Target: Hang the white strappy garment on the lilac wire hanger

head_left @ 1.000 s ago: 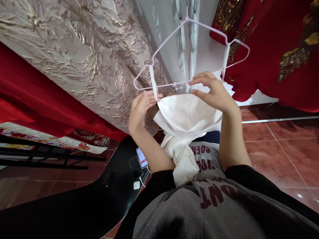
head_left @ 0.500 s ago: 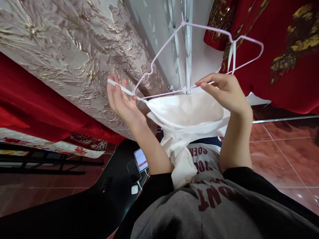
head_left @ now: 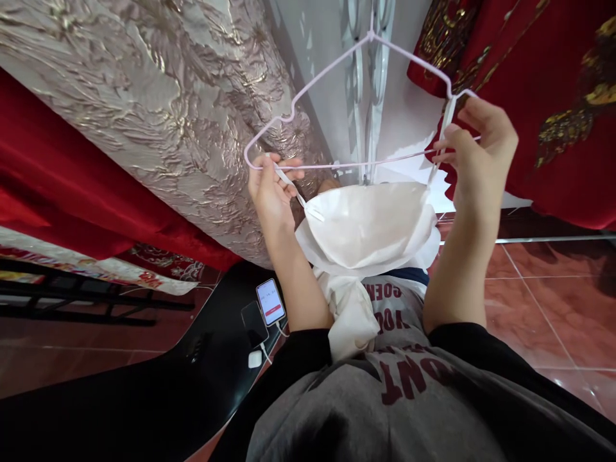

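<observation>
A pale pink wire hanger point(head_left: 332, 65) hangs from a white rack in front of me. Below it a white garment point(head_left: 370, 228) sags open, hung by thin white straps. My left hand point(head_left: 272, 189) is closed on the left strap right at the hanger's left end. My right hand point(head_left: 479, 154) pinches the right strap beside the hanger's right shoulder. The rest of the white cloth drops down to my grey shirt.
An embossed silver-gold fabric point(head_left: 158, 109) hangs at the left over red cloth point(head_left: 62, 199). Red garments with gold embroidery point(head_left: 553, 96) hang at the right. A phone point(head_left: 269, 301) on a charger cable lies on a black surface point(head_left: 158, 391). Red floor tiles point(head_left: 548, 289) lie beyond.
My left hand brought the left strap in from out at the left to the hanger's end. My right hand rose from the hanger's bottom bar to the right strap.
</observation>
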Tool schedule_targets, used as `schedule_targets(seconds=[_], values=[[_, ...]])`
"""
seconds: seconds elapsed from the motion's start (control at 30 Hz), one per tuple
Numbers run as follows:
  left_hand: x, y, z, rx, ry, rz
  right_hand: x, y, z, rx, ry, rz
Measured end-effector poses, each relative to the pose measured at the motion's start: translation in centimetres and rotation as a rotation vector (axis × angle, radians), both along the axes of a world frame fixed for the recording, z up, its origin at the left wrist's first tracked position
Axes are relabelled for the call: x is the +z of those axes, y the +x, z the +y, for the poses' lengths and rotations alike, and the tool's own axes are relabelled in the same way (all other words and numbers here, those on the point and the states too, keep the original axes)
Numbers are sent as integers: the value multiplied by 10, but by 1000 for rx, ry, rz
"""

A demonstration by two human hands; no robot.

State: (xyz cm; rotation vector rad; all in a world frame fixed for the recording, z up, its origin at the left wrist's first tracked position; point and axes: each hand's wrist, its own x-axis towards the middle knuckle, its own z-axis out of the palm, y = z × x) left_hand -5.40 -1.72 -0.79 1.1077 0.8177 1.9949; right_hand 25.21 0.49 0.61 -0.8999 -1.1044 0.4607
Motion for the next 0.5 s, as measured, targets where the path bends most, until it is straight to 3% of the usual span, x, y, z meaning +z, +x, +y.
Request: schedule_targets(seconds=[0.1, 0.3, 0.5], values=[[-2, 0, 6, 22, -16, 17, 1, 2, 4, 40, -64, -37], [-10, 9, 12, 4, -137, 147, 17, -16, -18, -75, 76, -84], [-10, 10, 13, -14, -39, 73, 24, -11, -17, 53, 163, -48]])
